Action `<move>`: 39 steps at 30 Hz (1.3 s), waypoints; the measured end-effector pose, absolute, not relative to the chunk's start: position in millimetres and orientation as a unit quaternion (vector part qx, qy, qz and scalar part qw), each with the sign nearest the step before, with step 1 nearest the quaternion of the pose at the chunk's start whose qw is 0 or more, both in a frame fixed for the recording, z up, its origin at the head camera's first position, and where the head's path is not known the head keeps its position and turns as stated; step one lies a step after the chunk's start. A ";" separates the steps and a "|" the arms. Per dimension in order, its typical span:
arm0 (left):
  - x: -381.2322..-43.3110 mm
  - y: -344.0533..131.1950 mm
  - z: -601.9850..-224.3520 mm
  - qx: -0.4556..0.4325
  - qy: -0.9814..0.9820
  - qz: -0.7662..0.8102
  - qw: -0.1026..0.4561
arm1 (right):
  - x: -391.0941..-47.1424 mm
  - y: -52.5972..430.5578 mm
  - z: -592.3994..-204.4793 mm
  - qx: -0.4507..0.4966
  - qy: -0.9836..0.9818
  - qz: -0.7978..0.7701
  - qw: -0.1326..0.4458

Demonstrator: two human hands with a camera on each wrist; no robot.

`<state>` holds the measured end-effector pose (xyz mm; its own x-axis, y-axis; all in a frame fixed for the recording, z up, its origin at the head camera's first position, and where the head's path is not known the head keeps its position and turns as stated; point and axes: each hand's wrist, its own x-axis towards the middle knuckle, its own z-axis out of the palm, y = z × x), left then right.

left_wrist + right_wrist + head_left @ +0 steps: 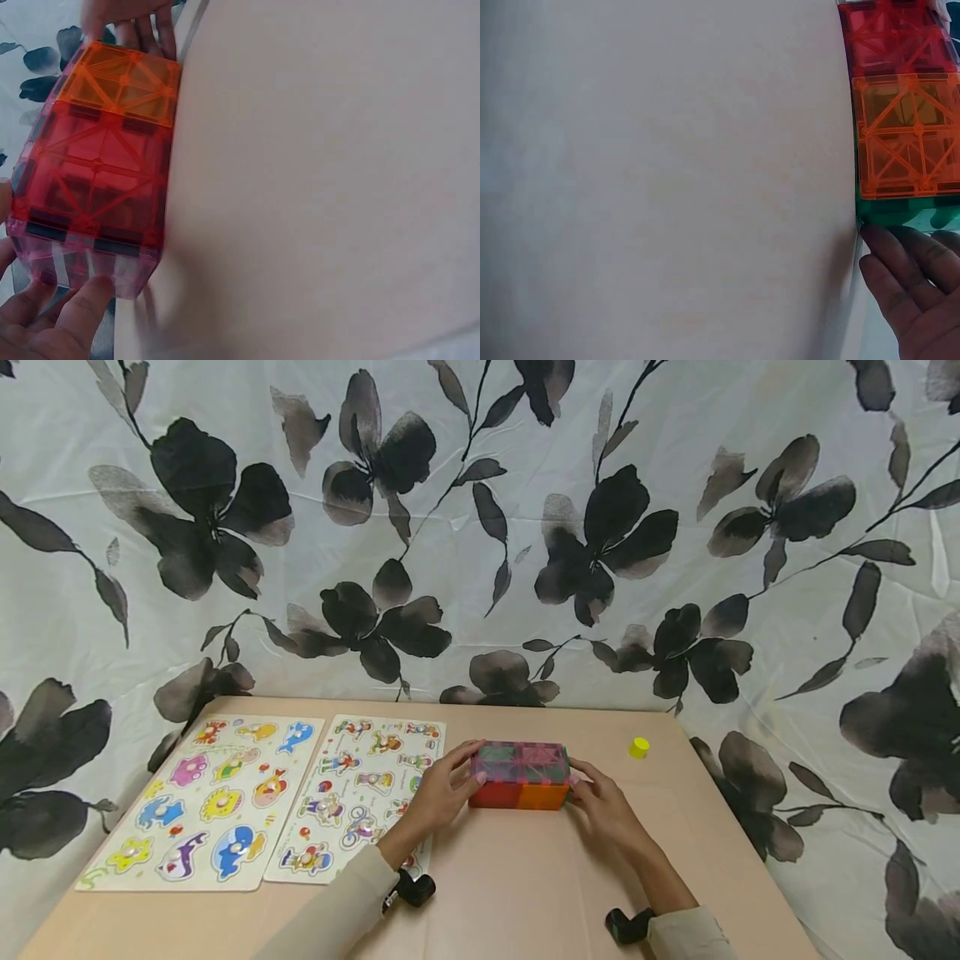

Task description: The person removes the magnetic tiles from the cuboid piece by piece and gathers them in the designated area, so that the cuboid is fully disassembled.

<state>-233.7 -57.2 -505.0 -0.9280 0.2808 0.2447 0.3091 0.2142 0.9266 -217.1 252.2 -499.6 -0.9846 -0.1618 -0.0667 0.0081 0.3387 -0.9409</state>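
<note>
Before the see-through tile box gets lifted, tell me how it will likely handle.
The tile box looks stiff, with flat, straight-edged faces. It seems unlikely to roll, being boxy and longer than tall. It might come apart at the seams if pulled unevenly, since a red square and an orange square meet edge to edge.

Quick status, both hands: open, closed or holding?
Left hand: open, touching the left end of the colored tile block.
Right hand: open, fairly straight, touching the colored tile block's right end.
</note>
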 end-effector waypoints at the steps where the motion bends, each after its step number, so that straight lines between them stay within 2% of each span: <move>1: -234.0 -57.0 -504.7 -0.190 -0.782 -0.593 0.016 | -217.5 252.0 -499.5 -0.045 0.819 -0.568 0.071; 10: -235.2 -56.1 -506.0 -0.189 -0.795 -0.576 0.023 | -216.3 261.4 -500.3 -0.044 0.830 -0.555 0.040; 19: -235.1 -56.6 -506.0 -0.189 -0.794 -0.577 0.025 | -215.7 264.5 -495.5 0.023 0.866 -0.497 -0.054; 30: -235.2 -56.8 -503.5 -0.185 -0.790 -0.584 0.007 | -215.2 277.0 -487.6 0.069 0.849 -0.522 -0.038; 39: -234.3 -58.2 -503.9 -0.186 -0.787 -0.588 0.009 | -214.0 328.4 -481.7 0.112 0.834 -0.538 -0.055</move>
